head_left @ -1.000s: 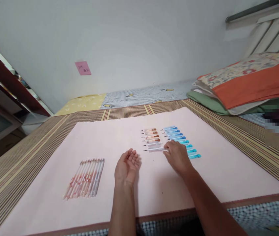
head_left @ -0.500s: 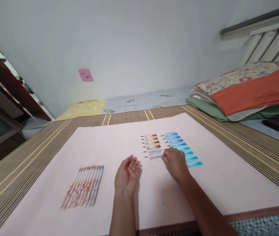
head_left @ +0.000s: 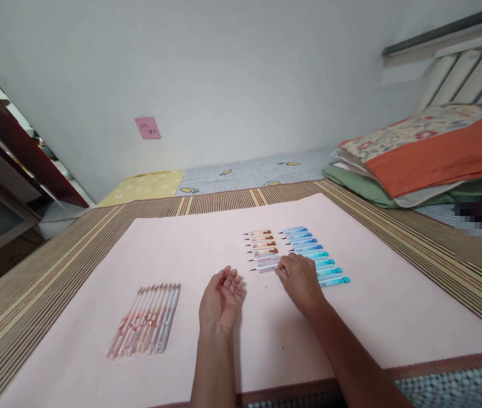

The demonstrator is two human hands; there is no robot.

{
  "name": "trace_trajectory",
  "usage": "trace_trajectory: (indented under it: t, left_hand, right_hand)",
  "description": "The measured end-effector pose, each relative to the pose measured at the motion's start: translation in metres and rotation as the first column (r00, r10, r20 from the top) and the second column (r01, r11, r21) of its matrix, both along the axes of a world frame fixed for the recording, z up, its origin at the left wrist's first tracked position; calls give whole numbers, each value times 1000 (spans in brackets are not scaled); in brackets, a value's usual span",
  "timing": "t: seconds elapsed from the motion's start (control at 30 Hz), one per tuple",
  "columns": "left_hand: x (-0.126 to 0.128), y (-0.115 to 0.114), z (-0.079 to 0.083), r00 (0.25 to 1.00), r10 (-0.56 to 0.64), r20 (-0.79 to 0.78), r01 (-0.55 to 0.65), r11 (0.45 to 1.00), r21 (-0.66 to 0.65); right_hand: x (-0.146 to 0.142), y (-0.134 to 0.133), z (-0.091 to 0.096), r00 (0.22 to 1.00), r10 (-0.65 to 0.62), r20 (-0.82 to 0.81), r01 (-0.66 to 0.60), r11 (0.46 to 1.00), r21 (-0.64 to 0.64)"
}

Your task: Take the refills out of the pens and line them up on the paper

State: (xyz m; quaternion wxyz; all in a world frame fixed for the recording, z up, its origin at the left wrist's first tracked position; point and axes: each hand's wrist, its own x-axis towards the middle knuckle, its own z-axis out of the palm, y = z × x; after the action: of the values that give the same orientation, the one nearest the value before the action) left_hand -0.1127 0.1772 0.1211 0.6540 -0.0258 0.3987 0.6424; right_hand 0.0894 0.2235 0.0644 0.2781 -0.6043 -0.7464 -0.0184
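Our right hand (head_left: pixel 298 277) rests fingers-down on the nearest clear pen barrel with a black tip (head_left: pixel 264 267), pinching its right end, at the near end of the row of short brown-and-clear pen barrels (head_left: pixel 261 245). Over the last second that hand has stayed on the same barrel and only slid it slightly, so the piece is being lined up with its row rather than lifted. Our left hand (head_left: pixel 220 299) lies palm-up, open and holding nothing, just left of that row, unmoved. Just right of the row, partly under our right hand, runs a row of blue pen caps (head_left: pixel 315 258). Well left of it lies a bundle of long clear pens with pink print (head_left: pixel 147 320). All sit on the pale pink sheet (head_left: pixel 96 272) over a striped woven mat (head_left: pixel 32 266).
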Motion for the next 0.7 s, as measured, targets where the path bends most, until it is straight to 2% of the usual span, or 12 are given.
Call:
trace_trajectory:
  t: [0.7]
  left_hand:
    - [1,1,-1,1000,-6,-4,6,1000,6]
  right_hand:
    - [-15,-1,3,999,8,31,-7,1000,-19]
